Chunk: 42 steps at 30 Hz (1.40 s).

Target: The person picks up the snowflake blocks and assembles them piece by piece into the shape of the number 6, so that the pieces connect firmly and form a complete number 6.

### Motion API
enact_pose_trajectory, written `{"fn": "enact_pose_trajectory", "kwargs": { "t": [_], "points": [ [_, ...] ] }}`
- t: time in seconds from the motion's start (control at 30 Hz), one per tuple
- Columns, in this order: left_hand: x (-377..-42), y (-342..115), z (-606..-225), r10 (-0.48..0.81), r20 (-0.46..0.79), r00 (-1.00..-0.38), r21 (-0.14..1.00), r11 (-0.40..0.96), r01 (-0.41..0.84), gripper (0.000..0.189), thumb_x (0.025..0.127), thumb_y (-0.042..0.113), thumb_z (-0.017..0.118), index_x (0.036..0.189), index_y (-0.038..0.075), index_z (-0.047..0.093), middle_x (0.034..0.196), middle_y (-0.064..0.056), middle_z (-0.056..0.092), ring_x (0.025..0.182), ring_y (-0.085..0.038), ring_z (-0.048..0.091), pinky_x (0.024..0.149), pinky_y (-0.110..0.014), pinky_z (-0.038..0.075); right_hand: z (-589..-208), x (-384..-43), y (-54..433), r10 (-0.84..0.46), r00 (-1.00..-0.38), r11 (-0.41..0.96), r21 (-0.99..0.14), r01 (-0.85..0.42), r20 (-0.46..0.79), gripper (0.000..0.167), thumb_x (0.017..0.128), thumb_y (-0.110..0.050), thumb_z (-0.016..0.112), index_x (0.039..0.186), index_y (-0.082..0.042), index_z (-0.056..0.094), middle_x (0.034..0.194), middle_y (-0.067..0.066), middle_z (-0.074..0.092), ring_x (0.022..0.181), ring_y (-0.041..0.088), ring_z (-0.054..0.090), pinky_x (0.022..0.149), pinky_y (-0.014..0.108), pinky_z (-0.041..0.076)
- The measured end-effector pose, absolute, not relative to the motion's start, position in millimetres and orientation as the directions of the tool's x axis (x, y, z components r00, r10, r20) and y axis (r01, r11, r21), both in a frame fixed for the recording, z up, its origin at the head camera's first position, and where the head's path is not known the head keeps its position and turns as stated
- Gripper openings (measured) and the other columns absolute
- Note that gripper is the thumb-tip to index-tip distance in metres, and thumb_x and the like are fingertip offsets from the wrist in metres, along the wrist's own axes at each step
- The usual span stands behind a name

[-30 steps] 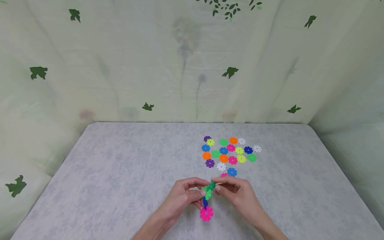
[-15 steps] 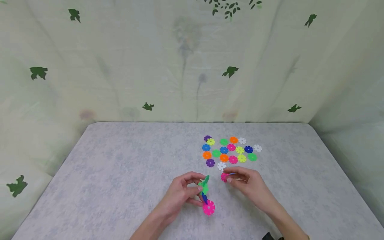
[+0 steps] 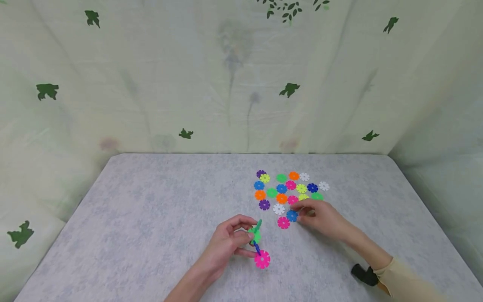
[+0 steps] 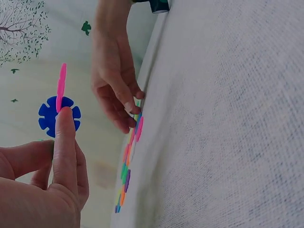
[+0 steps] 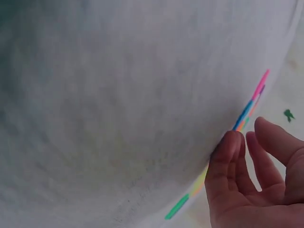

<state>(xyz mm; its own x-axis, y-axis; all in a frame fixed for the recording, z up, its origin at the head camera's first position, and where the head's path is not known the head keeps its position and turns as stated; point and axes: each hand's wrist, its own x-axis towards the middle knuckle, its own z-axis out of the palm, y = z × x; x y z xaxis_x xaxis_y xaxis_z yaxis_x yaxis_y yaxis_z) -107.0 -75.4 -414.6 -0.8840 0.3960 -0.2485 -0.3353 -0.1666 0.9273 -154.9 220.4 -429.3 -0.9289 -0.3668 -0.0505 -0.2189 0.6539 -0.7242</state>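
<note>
My left hand (image 3: 226,242) pinches a short chain of notched plastic snowflake discs above the table. In it are a dark green disc (image 3: 258,225), a light green disc (image 3: 255,236), a dark blue disc (image 4: 59,117) and, lowest in the head view, a pink disc (image 3: 262,259). Thumb and fingers grip around the light green one, partly covering it. Over the near edge of the loose discs is my right hand (image 3: 322,217), its fingertips beside a loose blue disc (image 3: 292,216). In the right wrist view its thumb and fingers stand apart, with nothing visibly held.
Loose discs in several colours lie flat right of centre, among them a pink disc (image 3: 284,222), a white disc (image 3: 279,209) and a purple disc (image 3: 264,204). The grey table (image 3: 170,201) ends at a pale curtain (image 3: 211,84) with leaf shapes.
My right hand has left the chain and moved right and forward to the loose discs, passing over the pink one. My left hand keeps the chain, shifting slightly.
</note>
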Motion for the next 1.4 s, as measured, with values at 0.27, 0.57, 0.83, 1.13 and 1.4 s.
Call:
{"fn": "enact_pose_trajectory", "kwargs": {
  "t": [0.27,0.57,0.83,1.13,1.4],
  "points": [
    [-107,-74,-416,0.387,-0.272,-0.881,0.918,-0.170,-0.358,0.031,0.091,0.000,0.061,0.122,0.001,0.064,0.105,-0.012,0.053,0.073,-0.017,0.058,0.071,-0.044,0.058,-435,-169,224,-0.491,-0.869,0.619,-0.725,-0.301,-0.059,0.026,0.087,-0.005,0.074,0.111,-0.014,0.071,0.095,-0.001,0.060,0.080,0.018,0.052,0.068,0.026,0.048],
    [-106,-74,-415,0.373,-0.269,-0.888,0.925,-0.156,-0.346,0.031,0.092,0.000,0.060,0.122,0.002,0.065,0.105,-0.012,0.052,0.071,-0.020,0.062,0.068,-0.042,0.058,-428,-161,211,-0.409,-0.908,0.699,-0.670,-0.248,-0.090,0.024,0.084,-0.004,0.076,0.100,-0.020,0.068,0.084,-0.006,0.058,0.081,0.016,0.054,0.070,0.027,0.050],
    [-105,-73,-415,0.349,-0.276,-0.895,0.931,-0.132,-0.339,0.030,0.092,0.000,0.059,0.121,0.003,0.067,0.107,-0.012,0.051,0.068,-0.021,0.064,0.063,-0.039,0.059,-423,-152,202,-0.343,-0.935,0.719,-0.667,-0.197,-0.093,0.022,0.087,-0.003,0.072,0.097,-0.022,0.070,0.091,-0.008,0.064,0.083,0.015,0.057,0.074,0.029,0.052],
    [-105,-73,-414,0.334,-0.283,-0.899,0.933,-0.120,-0.339,0.029,0.093,0.002,0.060,0.121,0.003,0.067,0.108,-0.013,0.051,0.066,-0.019,0.063,0.061,-0.034,0.058,-421,-139,207,-0.389,-0.919,0.516,-0.843,-0.156,-0.068,0.018,0.092,-0.001,0.064,0.106,-0.011,0.070,0.103,0.001,0.067,0.089,0.022,0.060,0.076,0.027,0.054],
    [-105,-72,-413,0.325,-0.296,-0.898,0.936,-0.089,-0.341,0.029,0.093,0.003,0.059,0.121,0.005,0.067,0.114,-0.012,0.060,0.066,-0.019,0.062,0.062,-0.034,0.058,-404,-118,192,-0.284,-0.956,0.361,-0.932,-0.032,-0.077,0.022,0.093,-0.005,0.066,0.115,-0.004,0.067,0.106,0.009,0.067,0.091,0.033,0.064,0.078,0.034,0.057]
  ]
}}
